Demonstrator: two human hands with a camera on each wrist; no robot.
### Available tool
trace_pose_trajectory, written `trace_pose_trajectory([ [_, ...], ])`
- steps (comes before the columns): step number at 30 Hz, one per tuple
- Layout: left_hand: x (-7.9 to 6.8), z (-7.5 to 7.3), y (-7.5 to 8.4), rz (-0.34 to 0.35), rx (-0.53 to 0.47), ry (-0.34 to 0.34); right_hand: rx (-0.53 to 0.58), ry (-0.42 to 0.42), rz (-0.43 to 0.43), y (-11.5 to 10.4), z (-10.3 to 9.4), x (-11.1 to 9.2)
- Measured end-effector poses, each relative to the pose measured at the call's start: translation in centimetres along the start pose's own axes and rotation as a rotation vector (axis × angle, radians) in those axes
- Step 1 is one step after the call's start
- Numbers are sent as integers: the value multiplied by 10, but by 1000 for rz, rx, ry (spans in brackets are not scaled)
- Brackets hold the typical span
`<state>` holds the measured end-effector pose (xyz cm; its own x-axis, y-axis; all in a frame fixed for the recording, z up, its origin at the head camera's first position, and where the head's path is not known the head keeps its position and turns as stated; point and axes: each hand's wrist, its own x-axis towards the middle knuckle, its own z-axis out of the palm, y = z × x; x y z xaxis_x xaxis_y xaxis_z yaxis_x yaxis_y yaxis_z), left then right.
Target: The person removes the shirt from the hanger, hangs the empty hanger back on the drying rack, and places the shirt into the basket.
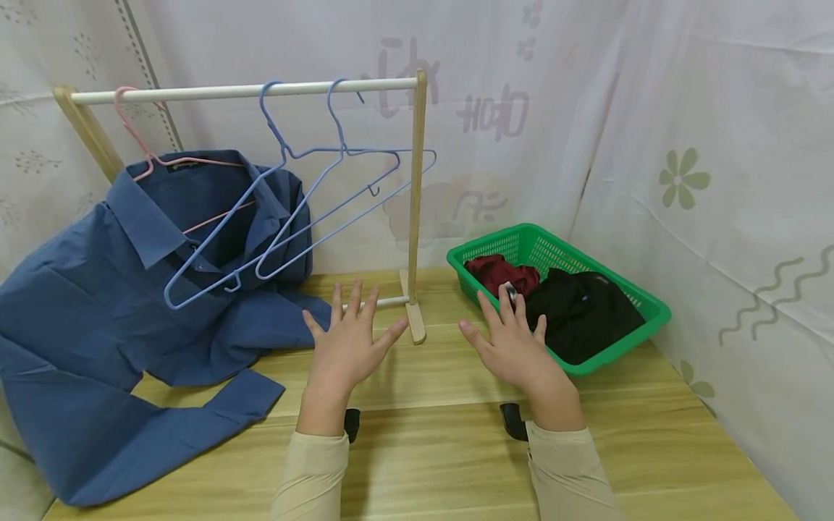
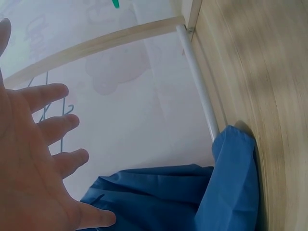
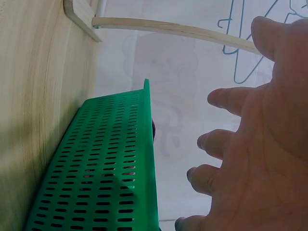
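Observation:
Both hands are held out over the table with fingers spread, and neither holds anything. My left hand point(image 1: 348, 347) is nearest to the sleeve of a blue shirt point(image 1: 65, 289), which hangs by a pink hanger point(image 1: 140, 141) from the rack's white rail point(image 1: 195, 92). Two blue hangers point(image 1: 283, 148) without clothes hang right of it. Beside my right hand point(image 1: 517, 347) stands a green basket point(image 1: 606, 354). Dark red cloth point(image 1: 498, 276) and a black garment point(image 1: 583, 311) lie in it. The right wrist view shows the basket's slotted side point(image 3: 96, 163) apart from the fingers.
The rack's wooden post point(image 1: 417, 195) rises between the hands, its foot point(image 1: 415, 325) on the wooden table point(image 1: 430, 463). Pale printed curtains point(image 1: 704, 94) close off the back and right. The shirt's lower sleeve point(image 1: 163, 441) spreads across the table's left side.

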<state>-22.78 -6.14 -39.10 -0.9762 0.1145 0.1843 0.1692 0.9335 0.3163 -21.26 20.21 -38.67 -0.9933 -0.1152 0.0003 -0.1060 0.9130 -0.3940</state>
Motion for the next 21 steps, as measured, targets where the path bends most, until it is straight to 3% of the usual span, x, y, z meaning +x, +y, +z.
trace_pose_trajectory([
  [21, 0, 2, 1, 6, 3, 4, 0, 1, -3, 2, -2, 0],
])
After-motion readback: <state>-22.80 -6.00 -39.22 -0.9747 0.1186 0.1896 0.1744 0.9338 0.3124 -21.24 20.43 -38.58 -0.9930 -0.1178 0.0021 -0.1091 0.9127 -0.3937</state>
